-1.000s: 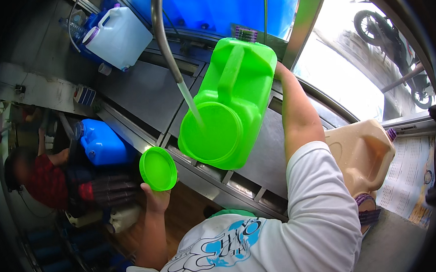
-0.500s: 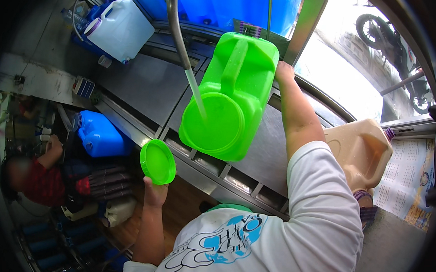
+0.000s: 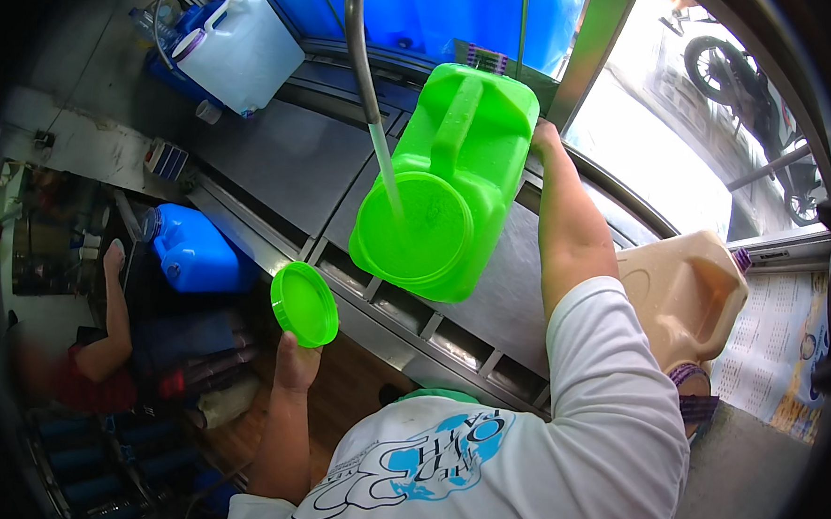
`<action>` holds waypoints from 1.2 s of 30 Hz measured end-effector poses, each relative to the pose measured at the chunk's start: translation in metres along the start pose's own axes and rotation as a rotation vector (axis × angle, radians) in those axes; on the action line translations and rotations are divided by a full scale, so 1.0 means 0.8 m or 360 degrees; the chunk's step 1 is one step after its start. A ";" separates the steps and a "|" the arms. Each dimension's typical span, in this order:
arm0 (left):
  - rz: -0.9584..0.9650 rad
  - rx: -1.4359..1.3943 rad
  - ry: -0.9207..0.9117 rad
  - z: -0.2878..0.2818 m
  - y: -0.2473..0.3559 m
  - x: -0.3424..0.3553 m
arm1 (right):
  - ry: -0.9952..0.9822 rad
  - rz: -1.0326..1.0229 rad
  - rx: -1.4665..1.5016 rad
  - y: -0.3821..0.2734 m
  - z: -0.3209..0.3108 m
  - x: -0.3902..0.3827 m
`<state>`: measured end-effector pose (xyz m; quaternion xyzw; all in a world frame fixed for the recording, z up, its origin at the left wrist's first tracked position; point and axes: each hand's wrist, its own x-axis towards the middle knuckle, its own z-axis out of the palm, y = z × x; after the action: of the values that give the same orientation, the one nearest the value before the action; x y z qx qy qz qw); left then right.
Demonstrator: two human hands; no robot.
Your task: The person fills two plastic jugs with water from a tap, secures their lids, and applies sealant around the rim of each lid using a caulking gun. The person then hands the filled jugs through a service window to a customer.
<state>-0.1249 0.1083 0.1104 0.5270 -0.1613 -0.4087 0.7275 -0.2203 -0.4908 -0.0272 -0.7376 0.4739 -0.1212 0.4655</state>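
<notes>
A large green jug (image 3: 498,203) with a top handle and a wide round mouth is on the metal counter in front of me. A stream of water (image 3: 388,169) runs from a metal spout (image 3: 362,69) into its mouth. My left hand (image 3: 297,361) grips a round green screw lid (image 3: 304,305) at its lower rim, its hollow side facing up, apart from the jug. My right hand (image 3: 543,136) is against the jug's far right side, its fingers hidden behind it.
A beige jug (image 3: 681,297) stands right of my right arm. A whitish jug (image 3: 243,53) is at the far left, and a blue jug (image 3: 200,251) lies lower left. Slots (image 3: 463,342) line the metal counter's near edge. Another person (image 3: 100,360) reaches at the left.
The view has shifted a little, while water keeps running into the green jug and both my hands stay about in place. The other person at the left has stretched an arm out farther.
</notes>
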 end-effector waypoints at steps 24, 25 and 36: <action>-0.0039 -0.0005 0.0055 -0.011 -0.019 -0.005 | -0.0111 0.0048 0.0390 -0.009 -0.004 0.029; -0.0052 0.0005 0.0020 -0.008 -0.017 -0.005 | -0.0101 0.0046 0.0369 -0.008 -0.005 0.030; -0.0189 -0.0137 -0.0069 -0.010 -0.030 -0.023 | -0.0048 0.0027 0.0185 -0.006 -0.004 0.030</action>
<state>-0.1409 0.1248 0.0888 0.4949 -0.1276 -0.4691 0.7202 -0.2070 -0.5114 -0.0282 -0.7070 0.4652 -0.1332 0.5157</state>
